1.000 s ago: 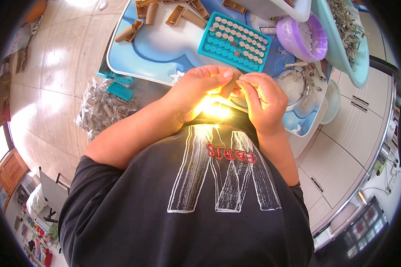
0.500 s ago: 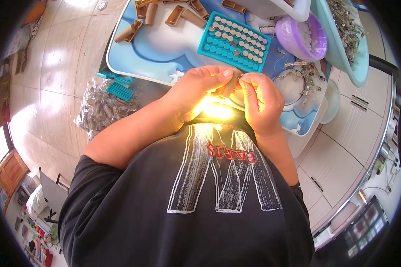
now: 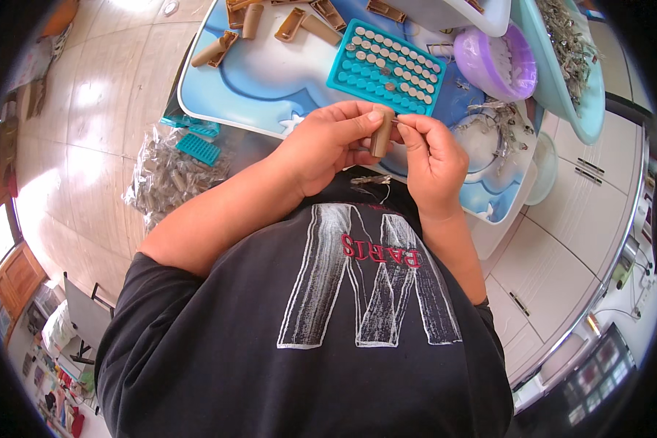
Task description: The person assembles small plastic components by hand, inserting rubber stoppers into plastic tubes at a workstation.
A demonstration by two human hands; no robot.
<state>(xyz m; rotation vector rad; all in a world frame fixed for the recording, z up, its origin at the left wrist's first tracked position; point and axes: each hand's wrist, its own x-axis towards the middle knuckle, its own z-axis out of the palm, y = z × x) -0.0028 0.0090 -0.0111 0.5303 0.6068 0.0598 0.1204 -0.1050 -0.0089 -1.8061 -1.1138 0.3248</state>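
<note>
Just beyond the black shirt, a brown plastic tube is gripped by the left hand, its long axis running roughly from body to table; at its far end, from the right, a thin piece, too small to identify, is pinched by the right hand; beyond the blue-white table's rim, room is bounded by a turquoise peg tray and, leftward, brown half-shells.
</note>
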